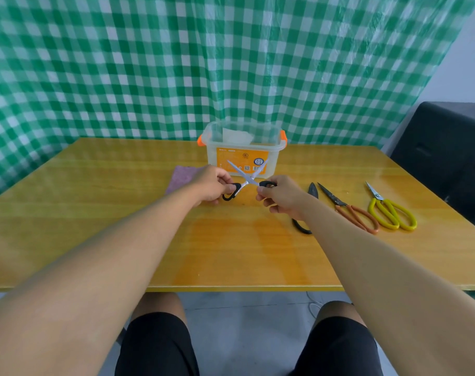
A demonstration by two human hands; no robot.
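A pair of black-handled scissors (pixel 247 178) is held above the yellow table (pixel 231 253), its silver blades spread wide in an X that points away from me. My left hand (pixel 213 185) grips the left handle loop. My right hand (pixel 281 196) grips the right handle loop. Both hands are just in front of a clear plastic box (pixel 243 150) with orange clips and an orange label.
A purple cloth (pixel 180 179) lies left of my left hand. To the right lie black-handled scissors (pixel 310 196) partly under my right forearm, orange-handled scissors (pixel 350 210) and yellow-handled scissors (pixel 390 210). A black chair (pixel 442 156) stands at the right; a green checked curtain (pixel 176 63) hangs behind.
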